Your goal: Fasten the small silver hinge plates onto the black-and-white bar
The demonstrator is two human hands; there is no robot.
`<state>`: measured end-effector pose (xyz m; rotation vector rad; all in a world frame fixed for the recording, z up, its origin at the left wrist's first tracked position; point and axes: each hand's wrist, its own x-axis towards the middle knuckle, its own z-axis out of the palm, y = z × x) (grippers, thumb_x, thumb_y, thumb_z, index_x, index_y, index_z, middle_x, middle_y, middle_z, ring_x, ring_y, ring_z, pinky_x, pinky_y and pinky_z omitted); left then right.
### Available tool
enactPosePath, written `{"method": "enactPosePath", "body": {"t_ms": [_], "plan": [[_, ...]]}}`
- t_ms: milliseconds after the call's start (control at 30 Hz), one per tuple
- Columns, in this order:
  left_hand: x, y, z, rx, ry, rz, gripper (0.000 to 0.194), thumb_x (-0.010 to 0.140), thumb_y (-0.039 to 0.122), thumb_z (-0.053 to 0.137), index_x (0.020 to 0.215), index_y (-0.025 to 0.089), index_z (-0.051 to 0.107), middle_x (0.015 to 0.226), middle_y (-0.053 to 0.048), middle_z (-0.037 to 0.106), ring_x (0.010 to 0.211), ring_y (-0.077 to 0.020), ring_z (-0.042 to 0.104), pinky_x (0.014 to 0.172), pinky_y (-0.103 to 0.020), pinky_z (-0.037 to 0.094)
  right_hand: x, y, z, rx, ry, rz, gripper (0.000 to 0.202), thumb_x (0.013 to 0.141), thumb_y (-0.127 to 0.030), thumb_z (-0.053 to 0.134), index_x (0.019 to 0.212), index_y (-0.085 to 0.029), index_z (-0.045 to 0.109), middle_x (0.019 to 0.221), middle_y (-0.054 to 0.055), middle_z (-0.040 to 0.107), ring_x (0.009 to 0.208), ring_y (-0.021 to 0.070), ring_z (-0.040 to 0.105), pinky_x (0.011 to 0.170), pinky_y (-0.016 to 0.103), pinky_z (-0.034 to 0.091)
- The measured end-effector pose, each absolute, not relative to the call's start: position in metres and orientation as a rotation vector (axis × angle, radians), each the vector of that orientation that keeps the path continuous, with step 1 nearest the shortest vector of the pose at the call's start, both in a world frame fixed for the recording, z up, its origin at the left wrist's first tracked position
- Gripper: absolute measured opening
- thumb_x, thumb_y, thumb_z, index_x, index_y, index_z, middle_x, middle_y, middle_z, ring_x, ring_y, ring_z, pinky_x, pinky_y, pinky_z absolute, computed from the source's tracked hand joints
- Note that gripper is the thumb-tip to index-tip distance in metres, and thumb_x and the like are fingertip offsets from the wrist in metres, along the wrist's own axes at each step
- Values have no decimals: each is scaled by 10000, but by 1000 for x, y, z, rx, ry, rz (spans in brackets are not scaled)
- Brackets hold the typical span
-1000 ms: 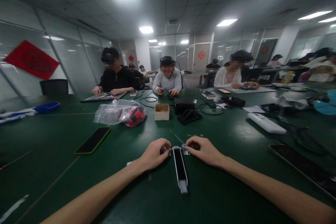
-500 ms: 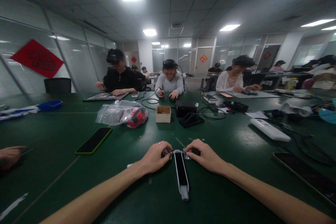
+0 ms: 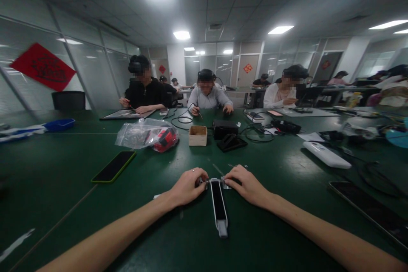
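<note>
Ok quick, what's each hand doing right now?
Left hand: fingers pinched on the far left end of the long narrow device.
Right hand: pinched on its far right end.

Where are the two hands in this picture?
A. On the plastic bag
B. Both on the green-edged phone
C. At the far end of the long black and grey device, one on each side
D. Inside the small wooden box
C: the left hand and right hand pinch the far end of the device from either side.

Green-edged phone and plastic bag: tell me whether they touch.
Apart. The head view shows a plain strip of bare green table between the green-edged phone and the plastic bag beyond it.
</note>
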<state>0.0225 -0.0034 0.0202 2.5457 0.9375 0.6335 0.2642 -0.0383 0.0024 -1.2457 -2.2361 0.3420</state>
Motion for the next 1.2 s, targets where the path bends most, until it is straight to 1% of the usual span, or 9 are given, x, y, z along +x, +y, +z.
{"method": "enactPosePath", "body": {"t_ms": [100,200,367,500,733,1000,1200], "plan": [[23,-4,21,2552,947,623,156,779,113,527,915,160,589,820,-10,594,686,-132,538,633,-233,430,264,-38,1,-1250,-2209,336,225,924,-357,461,958,-208,626,912,41,603,861,187,515,760,340,426],[22,-4,21,2543,955,609,153,781,118,529,915,160,589,816,-9,594,678,-132,537,617,-230,425,263,-38,1,-1270,-2182,354,193,915,-342,479,926,-196,606,903,42,596,837,183,518,732,328,433],[21,-4,19,2544,941,638,142,797,139,525,923,165,587,829,-10,595,699,-134,541,633,-231,428,260,-41,5,-1257,-2217,327,186,919,-311,458,914,-195,605,892,45,595,826,183,516,737,335,433],[21,-3,17,2548,947,642,143,796,142,528,925,169,585,833,-10,595,706,-137,542,638,-234,427,257,-43,7,-1282,-2215,322,122,873,-290,527,897,-197,602,880,48,591,812,187,511,725,337,438],[20,-2,14,2559,947,650,144,790,141,533,923,165,582,829,-11,597,702,-136,538,637,-234,420,256,-42,6,-1308,-2152,402,81,836,-241,558,893,-192,586,871,36,567,797,172,518,722,319,445],[19,-1,12,2547,943,665,140,790,147,532,920,169,579,841,-9,592,717,-135,535,635,-228,419,256,-43,10,-1371,-2162,461,115,863,-276,530,912,-195,596,888,33,568,801,169,516,711,311,445],[20,-3,16,2547,957,647,134,795,137,525,916,164,575,837,-9,589,706,-131,539,631,-226,422,256,-42,8,-1338,-2198,418,149,895,-296,489,910,-202,603,878,40,579,793,177,515,708,328,444]]}}
